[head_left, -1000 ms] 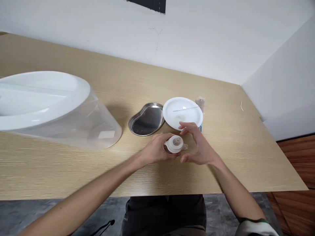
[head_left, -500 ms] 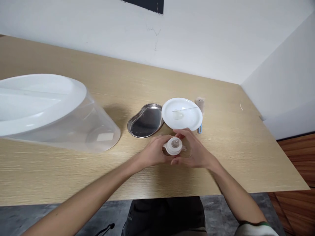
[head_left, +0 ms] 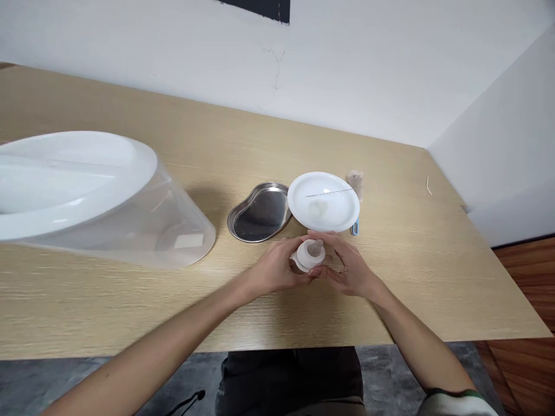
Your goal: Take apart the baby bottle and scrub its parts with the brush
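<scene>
Between my two hands, near the front of the table, stands a white baby bottle point(head_left: 304, 263) with a translucent teat point(head_left: 315, 248) on top and small side handles. My left hand point(head_left: 274, 267) is wrapped round its left side. From the right, my right hand point(head_left: 350, 267) closes its thumb and fingers on the white collar below the teat. Just behind the hands is a white plate point(head_left: 299, 215) holding a thin metal rod point(head_left: 329, 192) and a pale translucent piece point(head_left: 318, 208). The bottle's lower body is mostly hidden by my hands.
A shiny kidney-shaped metal tray point(head_left: 260, 216) touches the plate's left side. Behind the plate's right edge lie a beige, brush-like item point(head_left: 355, 180) and a blue loop point(head_left: 355, 227). A large clear container point(head_left: 182, 231) with a white lid point(head_left: 141, 156) stands left. A pale strip point(head_left: 428, 185) lies far right.
My right hand's fingers have closed in from around the bottle onto its collar. The teat now leans to the right. The view has shifted slightly.
</scene>
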A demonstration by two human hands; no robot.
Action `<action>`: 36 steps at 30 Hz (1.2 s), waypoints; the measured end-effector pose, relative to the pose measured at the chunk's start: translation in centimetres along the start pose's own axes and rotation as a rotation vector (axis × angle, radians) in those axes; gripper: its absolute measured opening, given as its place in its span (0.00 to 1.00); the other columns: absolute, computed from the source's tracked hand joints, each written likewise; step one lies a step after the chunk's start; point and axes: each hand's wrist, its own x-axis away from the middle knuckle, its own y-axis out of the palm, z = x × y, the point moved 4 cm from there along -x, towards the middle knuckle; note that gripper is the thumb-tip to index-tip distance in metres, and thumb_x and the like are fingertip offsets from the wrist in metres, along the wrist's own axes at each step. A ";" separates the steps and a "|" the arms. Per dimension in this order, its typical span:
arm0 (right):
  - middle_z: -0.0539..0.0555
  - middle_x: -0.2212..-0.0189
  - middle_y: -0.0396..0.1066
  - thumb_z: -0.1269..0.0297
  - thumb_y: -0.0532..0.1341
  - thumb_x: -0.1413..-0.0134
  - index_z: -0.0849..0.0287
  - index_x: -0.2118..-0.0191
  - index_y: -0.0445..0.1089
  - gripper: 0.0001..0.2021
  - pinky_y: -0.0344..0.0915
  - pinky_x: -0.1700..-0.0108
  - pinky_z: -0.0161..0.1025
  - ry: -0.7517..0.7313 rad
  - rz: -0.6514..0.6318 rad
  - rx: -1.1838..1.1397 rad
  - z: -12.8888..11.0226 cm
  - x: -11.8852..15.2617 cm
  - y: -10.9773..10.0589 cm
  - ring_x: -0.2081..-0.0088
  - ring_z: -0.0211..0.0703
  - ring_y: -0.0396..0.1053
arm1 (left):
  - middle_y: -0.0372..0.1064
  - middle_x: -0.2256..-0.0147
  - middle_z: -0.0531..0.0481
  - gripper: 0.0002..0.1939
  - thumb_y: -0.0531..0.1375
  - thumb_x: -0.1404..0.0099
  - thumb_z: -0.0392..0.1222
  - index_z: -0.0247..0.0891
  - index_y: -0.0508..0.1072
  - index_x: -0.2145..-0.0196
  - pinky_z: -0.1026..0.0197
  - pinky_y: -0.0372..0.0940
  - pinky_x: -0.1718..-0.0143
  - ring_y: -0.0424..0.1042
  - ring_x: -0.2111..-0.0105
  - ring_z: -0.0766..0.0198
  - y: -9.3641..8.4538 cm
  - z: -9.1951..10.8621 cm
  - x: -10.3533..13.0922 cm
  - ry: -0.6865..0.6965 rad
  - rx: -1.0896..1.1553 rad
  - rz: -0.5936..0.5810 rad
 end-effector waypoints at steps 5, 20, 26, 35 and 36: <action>0.56 0.38 0.66 0.68 0.63 0.38 0.43 0.30 0.54 0.33 0.66 0.36 0.51 -0.008 -0.035 -0.010 0.5 0.2 0.3 0.37 0.51 0.65 | 0.78 0.62 0.51 0.25 0.68 0.43 0.49 0.39 0.75 0.48 0.61 0.66 0.66 0.76 0.65 0.58 0.0 0.2 0.0 0.023 -0.040 0.038; 0.56 0.49 0.69 0.53 0.59 0.32 0.41 0.28 0.48 0.32 0.72 0.48 0.49 0.014 0.192 -0.267 -0.4 -0.2 -0.5 0.51 0.47 0.71 | 0.78 0.55 0.47 0.29 0.72 0.43 0.50 0.41 0.72 0.46 0.56 0.70 0.57 0.78 0.58 0.52 0.1 0.2 0.3 0.066 -0.118 0.027; 0.54 0.55 0.72 0.51 0.62 0.35 0.45 0.38 0.59 0.24 0.73 0.56 0.44 0.129 0.350 -0.440 -0.7 -0.8 -1.1 0.57 0.43 0.73 | 0.70 0.44 0.39 0.45 0.75 0.50 0.61 0.42 0.65 0.41 0.47 0.69 0.48 0.73 0.48 0.46 -0.4 -0.3 0.5 0.190 0.022 0.107; 0.54 0.52 0.77 0.63 0.74 0.48 0.49 0.53 0.59 0.24 0.73 0.51 0.43 0.166 0.360 -0.408 -0.1 -0.2 -0.3 0.52 0.43 0.77 | 0.67 0.48 0.40 0.10 0.58 0.27 0.42 0.39 0.70 0.49 0.51 0.68 0.45 0.70 0.46 0.55 -1.1 2.0 1.1 0.339 0.022 0.255; 0.55 0.52 0.78 0.64 0.74 0.48 0.49 0.54 0.59 0.24 0.74 0.51 0.44 0.136 0.364 -0.394 -0.2 -0.2 -0.3 0.51 0.44 0.77 | 0.68 0.49 0.41 0.09 0.58 0.26 0.42 0.39 0.71 0.51 0.52 0.68 0.46 0.70 0.47 0.56 -1.0 2.2 1.1 0.307 0.033 0.252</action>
